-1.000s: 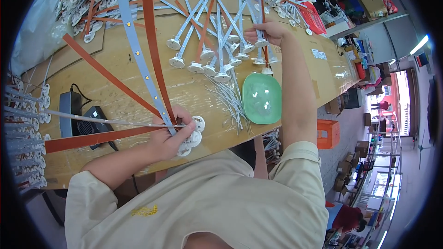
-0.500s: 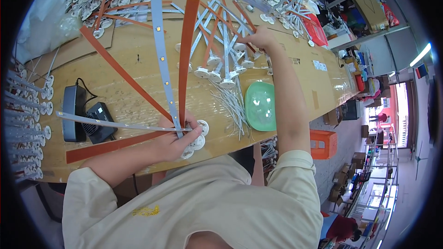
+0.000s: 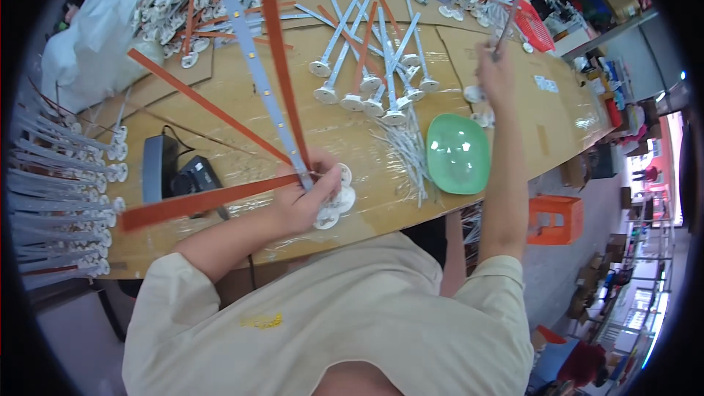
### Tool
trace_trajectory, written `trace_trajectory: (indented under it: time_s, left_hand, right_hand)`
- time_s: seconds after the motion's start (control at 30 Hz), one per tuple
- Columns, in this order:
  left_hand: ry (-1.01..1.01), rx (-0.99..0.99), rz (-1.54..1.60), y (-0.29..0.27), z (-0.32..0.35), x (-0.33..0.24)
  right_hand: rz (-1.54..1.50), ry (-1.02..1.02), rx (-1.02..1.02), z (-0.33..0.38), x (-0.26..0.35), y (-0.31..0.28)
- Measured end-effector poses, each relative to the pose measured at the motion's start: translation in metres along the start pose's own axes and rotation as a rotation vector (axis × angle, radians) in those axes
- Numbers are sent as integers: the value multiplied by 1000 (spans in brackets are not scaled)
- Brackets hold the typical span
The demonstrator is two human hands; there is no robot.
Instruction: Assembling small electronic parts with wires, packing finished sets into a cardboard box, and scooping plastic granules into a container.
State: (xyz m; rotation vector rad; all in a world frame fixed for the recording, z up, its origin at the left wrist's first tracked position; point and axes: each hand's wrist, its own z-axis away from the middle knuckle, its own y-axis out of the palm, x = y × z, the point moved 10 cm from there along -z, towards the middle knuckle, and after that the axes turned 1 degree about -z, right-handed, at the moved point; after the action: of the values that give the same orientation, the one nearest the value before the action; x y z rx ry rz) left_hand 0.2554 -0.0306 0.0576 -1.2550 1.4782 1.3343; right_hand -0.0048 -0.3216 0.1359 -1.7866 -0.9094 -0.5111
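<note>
Just left of the frame's centre, the left hand (image 3: 304,205) clutches fanned orange and pale-blue flat strips (image 3: 266,92); upper right, the right hand (image 3: 496,77) grasps a blurred, narrow greyish strip (image 3: 506,29).

I see the wearer in a loose, pale cream-beige shirt (image 3: 330,337), its fabric softly creased across the belly. On the left chest I make out a small yellow embroidered mark (image 3: 262,320), too blurred for me to trace its shape. The left sleeve (image 3: 172,301) is short and wide, and the right sleeve (image 3: 506,286), cut from the same cloth, ends in a broad band-like cuff (image 3: 502,268). At the collar I see a rounded neckline (image 3: 359,363) with a narrow edge. Both forearms and hands are bare.
</note>
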Motion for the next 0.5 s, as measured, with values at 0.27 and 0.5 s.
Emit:
trace_trajectory:
  time_s: [0.27,0.5]
  left_hand:
    - [-55,-35,-294,7,-20,-2]
    - [-61,-289,-295,-31,-6,-16]
  right_hand:
    - [-887,-312,-70,65,158,-97]
    - [-1054,16,511,198,175,76]
